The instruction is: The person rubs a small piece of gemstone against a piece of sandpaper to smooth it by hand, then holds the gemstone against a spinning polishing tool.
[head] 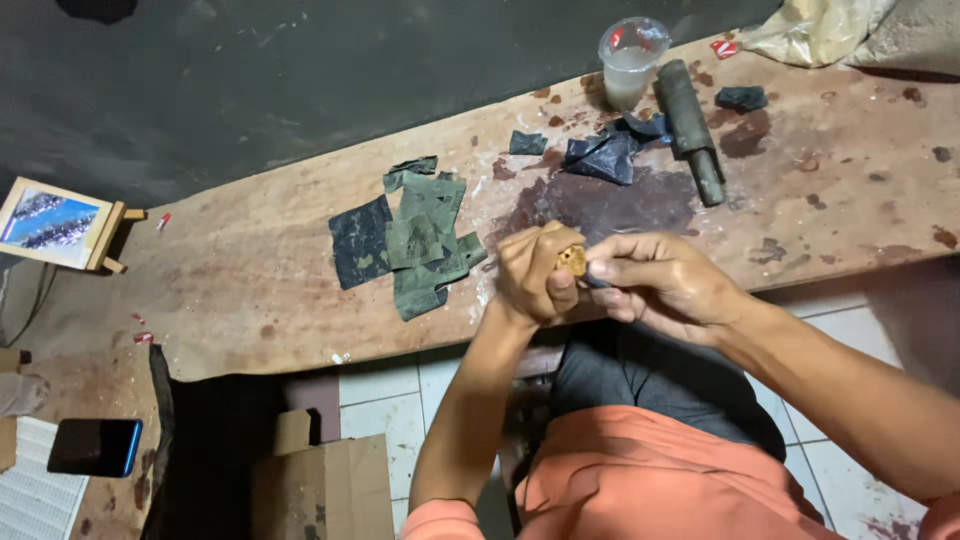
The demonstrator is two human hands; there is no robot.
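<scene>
While the left hand fists around a small yellowish knobbly piece, the right hand pinches something dark (blade-like, mostly hidden) against it.

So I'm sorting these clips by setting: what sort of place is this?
Probably a small home craft workshop: a stained wooden workbench, worn sandpaper scraps, and a small carved wooden piece gripped in the left hand while the right hand works it.

The left hand is wrapping around a small tan piece, hiding all but its tip, the right hand is covering most of a thin dark tool, and the pale bag is running off the top edge.
</scene>
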